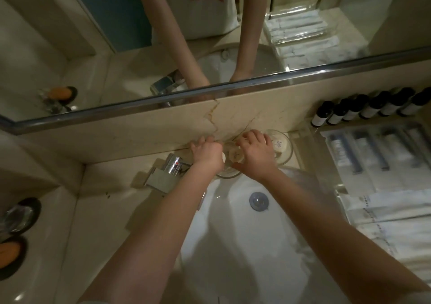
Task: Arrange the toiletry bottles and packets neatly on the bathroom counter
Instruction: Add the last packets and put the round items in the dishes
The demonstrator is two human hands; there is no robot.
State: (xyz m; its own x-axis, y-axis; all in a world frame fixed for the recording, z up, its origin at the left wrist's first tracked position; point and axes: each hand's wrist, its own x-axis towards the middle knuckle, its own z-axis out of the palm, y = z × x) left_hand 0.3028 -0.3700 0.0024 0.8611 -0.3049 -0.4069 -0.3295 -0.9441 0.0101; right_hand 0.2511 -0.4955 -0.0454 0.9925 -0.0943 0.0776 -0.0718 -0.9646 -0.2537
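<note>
Single head-worn wide-angle view, aimed steeply downward and forward over the sink and counter, close range, facing the mirror.

A row of small dark bottles with white labels and black caps stands upright at the back right of the bench, shoulder to shoulder against the wall. Just in front of them, long white packets lie side by side in a clear tray (the print is too blurred to read). More white packets lie nearer, overlapping. Two round wrapped packets sit behind the basin in clear glass dishes, one partly hidden.
</note>
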